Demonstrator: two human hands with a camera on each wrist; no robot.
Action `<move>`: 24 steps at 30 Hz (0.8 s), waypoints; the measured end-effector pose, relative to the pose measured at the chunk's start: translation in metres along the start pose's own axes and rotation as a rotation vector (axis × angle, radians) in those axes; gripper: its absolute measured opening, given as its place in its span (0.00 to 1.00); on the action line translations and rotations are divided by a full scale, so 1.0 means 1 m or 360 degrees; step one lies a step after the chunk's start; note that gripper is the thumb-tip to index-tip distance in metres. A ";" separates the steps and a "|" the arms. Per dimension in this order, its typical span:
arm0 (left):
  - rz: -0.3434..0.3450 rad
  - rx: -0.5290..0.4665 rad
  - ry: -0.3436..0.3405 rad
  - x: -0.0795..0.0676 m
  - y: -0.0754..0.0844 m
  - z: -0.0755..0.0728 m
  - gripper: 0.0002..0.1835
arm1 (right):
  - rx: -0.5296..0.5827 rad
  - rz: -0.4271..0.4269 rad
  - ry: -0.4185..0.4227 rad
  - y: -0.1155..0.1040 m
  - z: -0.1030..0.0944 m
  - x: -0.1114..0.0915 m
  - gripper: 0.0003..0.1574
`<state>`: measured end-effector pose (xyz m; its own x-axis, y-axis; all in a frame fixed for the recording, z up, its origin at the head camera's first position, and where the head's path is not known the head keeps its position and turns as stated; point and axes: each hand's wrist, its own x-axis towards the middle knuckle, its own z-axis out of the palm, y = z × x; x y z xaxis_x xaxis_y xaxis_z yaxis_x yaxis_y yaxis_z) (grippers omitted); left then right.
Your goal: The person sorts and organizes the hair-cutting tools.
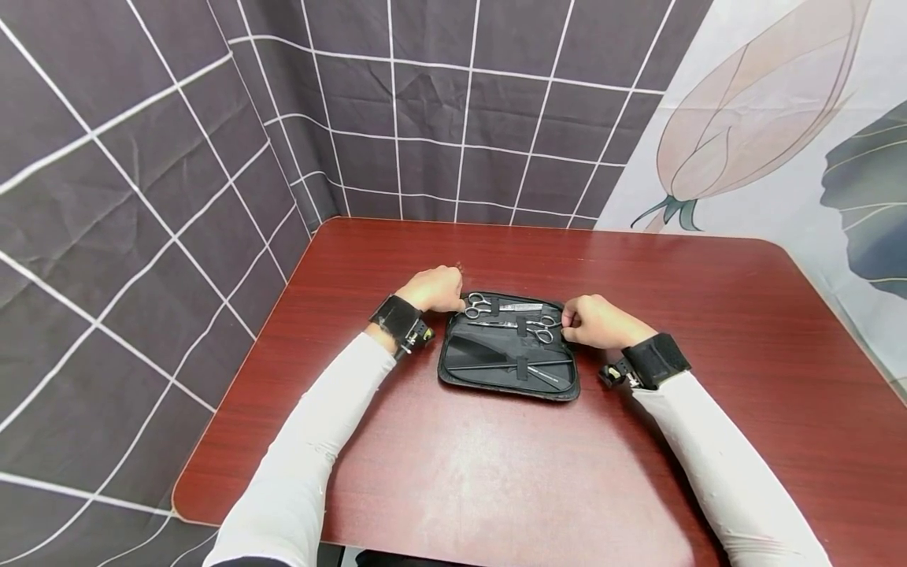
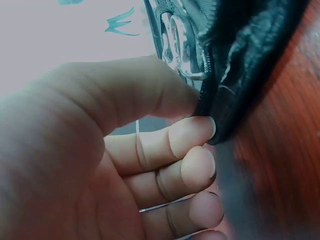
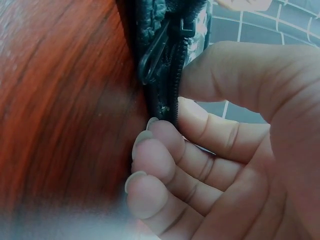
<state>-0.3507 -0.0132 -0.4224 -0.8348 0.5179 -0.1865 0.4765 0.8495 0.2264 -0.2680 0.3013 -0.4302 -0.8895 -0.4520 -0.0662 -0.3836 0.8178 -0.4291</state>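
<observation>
A black zippered case (image 1: 496,387) lies on the table, showing its inside. Along its far side, straps hold thinning scissors (image 1: 522,307) and a second pair of scissors (image 1: 492,324). A dark, comb-like flat piece (image 1: 478,349) and a slim pale strip (image 1: 547,376) lie in the near half. My left hand (image 1: 435,289) pinches the case's far left corner, with thumb and index finger on the zippered edge in the left wrist view. At the far right corner, my right hand (image 1: 602,321) pinches the edge. A zipper pull (image 3: 154,57) hangs near those fingers.
The reddish-brown table (image 1: 673,283) extends around the case on all sides. Grey cloth with white grid lines (image 1: 439,102) hangs behind and at the left. A flower-patterned sheet (image 1: 751,142) hangs at the right. Black straps with small cameras circle both wrists.
</observation>
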 end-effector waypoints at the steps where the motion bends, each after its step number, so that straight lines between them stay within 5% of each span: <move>1: 0.0002 -0.0005 -0.0001 0.000 0.000 0.000 0.14 | 0.0000 0.0001 0.0000 0.000 0.000 0.000 0.05; 24: 0.0009 -0.0037 0.0002 -0.003 -0.005 -0.005 0.09 | 0.0001 -0.0012 0.0004 0.000 0.001 0.000 0.05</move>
<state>-0.3520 -0.0195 -0.4180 -0.8324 0.5228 -0.1837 0.4749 0.8439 0.2496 -0.2676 0.3007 -0.4310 -0.8873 -0.4571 -0.0607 -0.3901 0.8143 -0.4299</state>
